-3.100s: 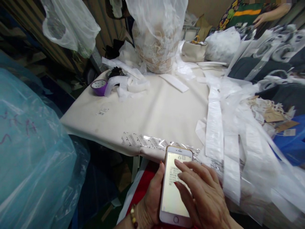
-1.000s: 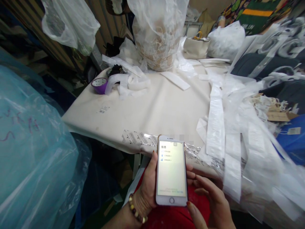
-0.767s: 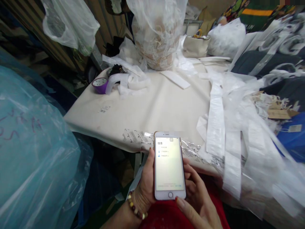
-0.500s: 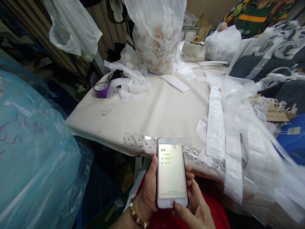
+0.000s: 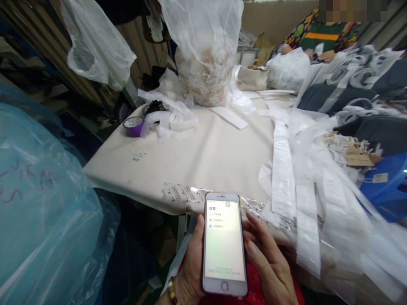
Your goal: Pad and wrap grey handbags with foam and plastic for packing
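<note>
A white phone (image 5: 224, 245) with a lit screen is upright at the front edge of the cloth-covered table. My left hand (image 5: 191, 262) wraps round its left side, thumb along the edge, a beaded bracelet at the wrist. My right hand (image 5: 270, 258) is beside the phone's right edge, fingers slightly curled and apart, its thumb off the home button; whether its fingertips touch the case is hard to tell. Printed clear tape (image 5: 181, 192) runs along the table edge behind the phone.
A purple tape roll (image 5: 133, 126) and white strips lie at the table's back left. Behind stands a plastic-lined bin (image 5: 208, 76). White plastic strips (image 5: 282, 169) cover the right side. A blue bag (image 5: 41, 203) bulges at left. A person (image 5: 324, 36) is at the back right.
My right thumb has lifted off the home button and moved up and right. The phone and my left hand sit slightly lower and further left in view, and the camera view has shifted.
</note>
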Available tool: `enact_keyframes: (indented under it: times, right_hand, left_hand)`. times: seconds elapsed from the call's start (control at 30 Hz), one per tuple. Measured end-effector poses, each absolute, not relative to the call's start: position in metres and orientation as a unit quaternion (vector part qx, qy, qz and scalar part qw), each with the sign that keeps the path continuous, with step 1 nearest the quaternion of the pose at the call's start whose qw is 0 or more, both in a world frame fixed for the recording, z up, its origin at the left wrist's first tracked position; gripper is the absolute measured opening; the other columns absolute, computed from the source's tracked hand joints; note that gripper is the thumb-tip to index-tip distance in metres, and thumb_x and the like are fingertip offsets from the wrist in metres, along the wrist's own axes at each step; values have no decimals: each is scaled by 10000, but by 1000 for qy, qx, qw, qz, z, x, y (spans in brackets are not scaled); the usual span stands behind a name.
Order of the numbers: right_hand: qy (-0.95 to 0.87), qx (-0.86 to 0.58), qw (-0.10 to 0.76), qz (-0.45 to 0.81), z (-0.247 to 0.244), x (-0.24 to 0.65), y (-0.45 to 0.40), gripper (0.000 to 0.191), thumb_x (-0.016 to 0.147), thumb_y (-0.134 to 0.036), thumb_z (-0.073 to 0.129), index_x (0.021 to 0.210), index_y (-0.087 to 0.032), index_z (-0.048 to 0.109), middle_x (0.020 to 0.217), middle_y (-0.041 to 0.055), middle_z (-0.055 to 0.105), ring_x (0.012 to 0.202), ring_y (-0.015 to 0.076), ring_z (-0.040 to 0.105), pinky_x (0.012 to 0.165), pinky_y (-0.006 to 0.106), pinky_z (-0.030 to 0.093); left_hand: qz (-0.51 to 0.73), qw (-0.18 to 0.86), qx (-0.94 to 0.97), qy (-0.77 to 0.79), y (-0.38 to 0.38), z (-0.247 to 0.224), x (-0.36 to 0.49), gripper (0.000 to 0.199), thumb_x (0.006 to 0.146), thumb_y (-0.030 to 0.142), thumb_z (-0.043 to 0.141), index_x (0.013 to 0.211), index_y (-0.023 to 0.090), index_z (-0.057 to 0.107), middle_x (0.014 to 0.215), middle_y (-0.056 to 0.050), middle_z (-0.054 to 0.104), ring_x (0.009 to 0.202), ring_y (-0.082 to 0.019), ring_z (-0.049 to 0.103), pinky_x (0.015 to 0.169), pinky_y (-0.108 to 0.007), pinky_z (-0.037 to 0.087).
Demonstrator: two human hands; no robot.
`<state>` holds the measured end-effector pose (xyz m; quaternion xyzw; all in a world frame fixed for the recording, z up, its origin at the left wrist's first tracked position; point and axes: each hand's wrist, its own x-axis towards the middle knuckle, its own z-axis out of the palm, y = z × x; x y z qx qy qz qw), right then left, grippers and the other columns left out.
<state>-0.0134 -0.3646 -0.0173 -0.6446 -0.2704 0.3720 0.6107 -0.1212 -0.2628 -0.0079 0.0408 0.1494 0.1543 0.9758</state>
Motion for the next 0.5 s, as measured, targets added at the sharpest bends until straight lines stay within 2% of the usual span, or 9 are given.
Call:
enact_keyframes:
  times: [0.07, 0.23, 0.5]
  right_hand:
    - [-273, -613, 630, 390, -17, -15, -358, 428, 870, -331, 541, 1295, -306, 493, 1232, 43, 613, 1087, 217, 595, 848, 302, 533]
    - [-206, -572, 677, 415, -23, -26, -355, 442, 856, -340, 563, 1289, -271, 508, 1236, 79, 609, 955, 244, 657, 671, 286, 585]
    - [-206, -584, 681, 389, -25, -25, -358, 401, 844, -322, 587, 1239, -259, 557, 1229, 82, 614, 1011, 256, 640, 693, 275, 587]
  left_hand:
    - [151, 978, 20, 141, -264, -7, -120, 712, 831, 654, 356, 1190, 85, 590, 1096, -170, 658, 1116, -313, 545, 1011, -437, 314]
    - [132, 985, 0, 111, -267, -6, -121, 776, 816, 688, 325, 1272, 93, 523, 1245, -176, 569, 1199, -330, 470, 1051, -445, 257]
    - [122, 988, -3, 94, -268, -7, -120, 808, 833, 690, 240, 1289, 78, 506, 1253, -178, 563, 1233, -332, 436, 1064, -443, 234]
